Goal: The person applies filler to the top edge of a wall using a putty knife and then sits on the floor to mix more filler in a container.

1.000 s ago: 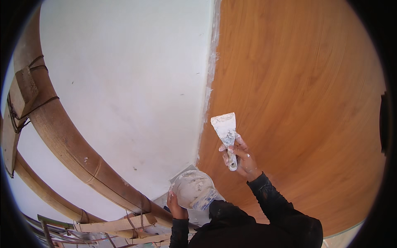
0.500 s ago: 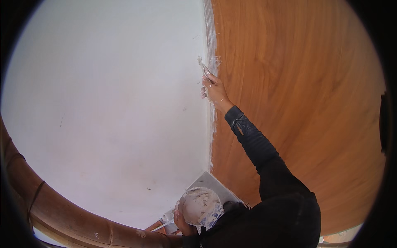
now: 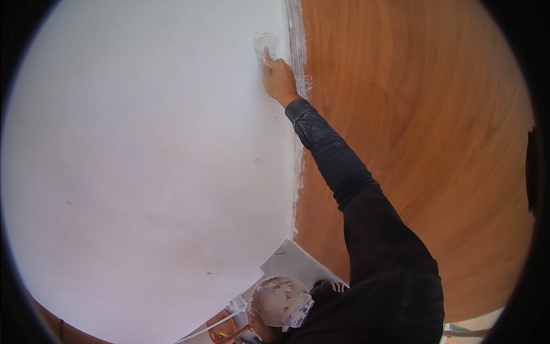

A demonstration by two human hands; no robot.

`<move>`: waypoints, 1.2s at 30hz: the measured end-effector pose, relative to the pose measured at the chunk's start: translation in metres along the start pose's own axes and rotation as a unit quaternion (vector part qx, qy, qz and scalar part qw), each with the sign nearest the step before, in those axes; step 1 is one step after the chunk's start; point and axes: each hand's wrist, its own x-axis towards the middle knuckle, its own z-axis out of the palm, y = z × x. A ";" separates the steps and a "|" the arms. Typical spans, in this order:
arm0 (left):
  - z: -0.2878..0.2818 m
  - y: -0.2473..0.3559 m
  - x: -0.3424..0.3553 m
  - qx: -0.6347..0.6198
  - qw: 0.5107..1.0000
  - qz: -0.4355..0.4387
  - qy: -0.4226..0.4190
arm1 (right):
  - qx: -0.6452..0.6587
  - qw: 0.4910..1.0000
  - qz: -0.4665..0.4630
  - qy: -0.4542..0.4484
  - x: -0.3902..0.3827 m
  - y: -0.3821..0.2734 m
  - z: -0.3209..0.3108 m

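Note:
My right hand [image 3: 281,81] is raised high, closed on a putty knife whose pale, putty-coated blade [image 3: 265,42] lies against the white wall, just left of its joint with the wood-grain panel. A streaky band of white putty [image 3: 296,31] runs along that joint onto the panel's edge. Low in view, my left hand [image 3: 262,324] grips the side of a round tub [image 3: 275,301] of pale putty, with a blue-and-white patch on its rim.
The white wall [image 3: 143,137] fills the left, the wood-grain panel [image 3: 418,126] the right. At the bottom are a grey ledge [image 3: 301,261], an orange object [image 3: 223,329] with small items and a pale thin strip. A bamboo pole [image 3: 43,312] shows at lower left.
My right hand has moved up with the knife, from over the panel to the white wall beside the joint. The tub and left hand sit lower in view; most scaffolding has left view.

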 end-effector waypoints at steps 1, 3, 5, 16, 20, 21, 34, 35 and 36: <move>0.017 0.015 -0.002 -0.022 1.000 0.006 -0.007 | 0.001 0.999 0.017 -0.037 -0.007 -0.001 -0.005; 0.043 0.040 0.006 -0.070 0.996 0.027 -0.039 | -0.014 0.997 0.018 -0.069 -0.015 -0.007 -0.022; 0.032 0.039 0.011 -0.058 0.995 0.020 -0.074 | -0.051 0.993 0.000 -0.106 -0.016 -0.020 -0.034; 0.035 0.043 0.007 -0.066 0.995 0.043 -0.060 | 0.106 0.980 0.148 -0.085 0.026 -0.058 -0.029; 0.055 0.052 -0.001 -0.041 0.994 -0.007 -0.099 | -0.024 0.980 0.126 -0.153 -0.008 -0.061 -0.015; 0.052 0.059 -0.002 0.012 0.993 -0.014 -0.119 | -0.039 0.977 0.116 -0.176 -0.012 -0.056 -0.026; 0.041 0.043 0.005 -0.122 0.988 0.004 -0.092 | 0.047 0.977 0.180 -0.101 0.022 -0.053 -0.054; 0.036 0.042 0.003 -0.113 0.990 -0.004 -0.085 | 0.017 0.978 0.154 -0.139 0.010 -0.050 -0.050; 0.034 0.049 0.001 -0.092 0.992 -0.007 -0.081 | 0.010 0.970 0.161 -0.182 -0.004 -0.054 -0.046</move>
